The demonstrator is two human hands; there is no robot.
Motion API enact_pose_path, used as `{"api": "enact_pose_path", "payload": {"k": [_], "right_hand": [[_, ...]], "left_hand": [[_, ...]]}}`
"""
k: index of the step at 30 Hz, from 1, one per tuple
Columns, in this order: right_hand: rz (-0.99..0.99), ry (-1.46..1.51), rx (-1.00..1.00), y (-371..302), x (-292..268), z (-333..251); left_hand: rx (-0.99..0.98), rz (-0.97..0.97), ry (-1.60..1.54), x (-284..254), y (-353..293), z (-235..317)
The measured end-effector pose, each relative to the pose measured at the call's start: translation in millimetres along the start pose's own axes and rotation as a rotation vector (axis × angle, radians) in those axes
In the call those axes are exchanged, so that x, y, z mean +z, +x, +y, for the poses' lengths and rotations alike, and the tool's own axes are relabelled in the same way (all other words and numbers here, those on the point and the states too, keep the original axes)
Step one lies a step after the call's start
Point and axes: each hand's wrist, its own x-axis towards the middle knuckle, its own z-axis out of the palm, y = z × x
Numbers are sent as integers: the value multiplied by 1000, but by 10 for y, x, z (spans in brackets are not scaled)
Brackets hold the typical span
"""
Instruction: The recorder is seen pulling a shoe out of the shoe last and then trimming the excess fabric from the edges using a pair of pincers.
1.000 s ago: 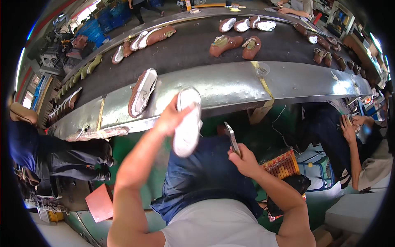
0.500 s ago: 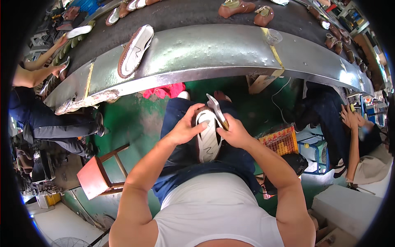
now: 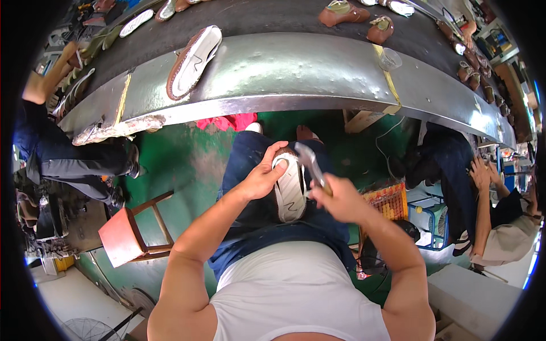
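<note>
We have a white-and-brown shoe (image 3: 291,196) over the lap of our navy trousers (image 3: 242,156), its white face toward us. Our left hand (image 3: 264,179) grips its far end, thumb on the white face. Our right hand (image 3: 340,199), slightly blurred, is wrapped around the handle of a hammer (image 3: 310,162); its head is just beside the shoe's far end, touching or not we cannot tell. Beyond our knees, the worktop (image 3: 273,62) carries another shoe (image 3: 194,63) and a clear cup (image 3: 390,59).
</note>
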Motion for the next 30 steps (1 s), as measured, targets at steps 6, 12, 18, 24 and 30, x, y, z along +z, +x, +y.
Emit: {"api": "enact_pose_path", "payload": {"k": [6, 12, 18, 24, 30], "right_hand": [[-174, 403, 211, -191, 260, 280], [-254, 537, 220, -167, 200, 304], [-160, 898, 301, -165, 144, 178], [-176, 493, 254, -160, 7, 195], [-311, 434, 373, -5, -174, 37]], "left_hand": [[-105, -38, 70, 72, 76, 157], [-73, -60, 33, 64, 93, 7], [-56, -81, 82, 122, 124, 83], [-5, -31, 209, 35, 101, -186], [-46, 28, 318, 172, 80, 115]]}}
